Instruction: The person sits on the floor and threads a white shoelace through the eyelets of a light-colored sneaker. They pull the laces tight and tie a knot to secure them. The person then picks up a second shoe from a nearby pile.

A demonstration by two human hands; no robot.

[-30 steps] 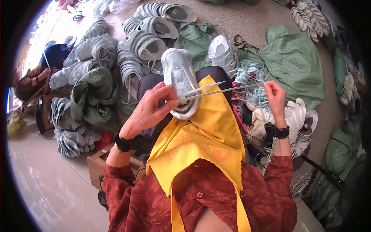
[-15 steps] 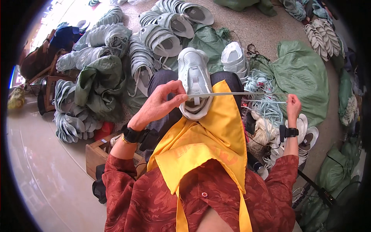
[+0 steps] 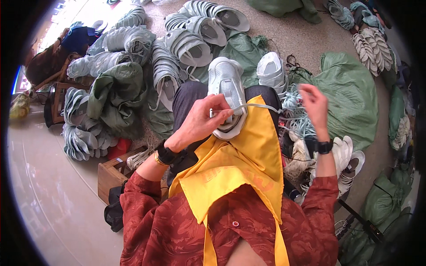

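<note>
My left hand [image 3: 205, 116] is closed, pinching a flat pale grey shoelace [image 3: 257, 105] at the upper shoe's lacing area. The pale grey sneaker upper [image 3: 225, 75] rests toe away on my lap, between my knees. From my left fingers the lace curves slackly rightward across the yellow apron [image 3: 253, 128], ending near a bundle of pale blue laces [image 3: 293, 102]. My right hand [image 3: 315, 104] is raised over that bundle, slightly blurred, its fingers loosely bent and apart. No lace shows between those fingers.
Stacked shoe uppers [image 3: 188, 48] lie ahead on the floor. A green sack [image 3: 344, 97] spreads at right, and a crumpled green cloth [image 3: 116, 91] lies at left. A wooden box [image 3: 110, 179] stands by my left elbow. White lace hanks [image 3: 297, 157] lie near my right forearm.
The lace was stretched taut between both hands and is now slack. My right hand has let go of it and moved left and away from me. My left hand stays at the shoe upper.
</note>
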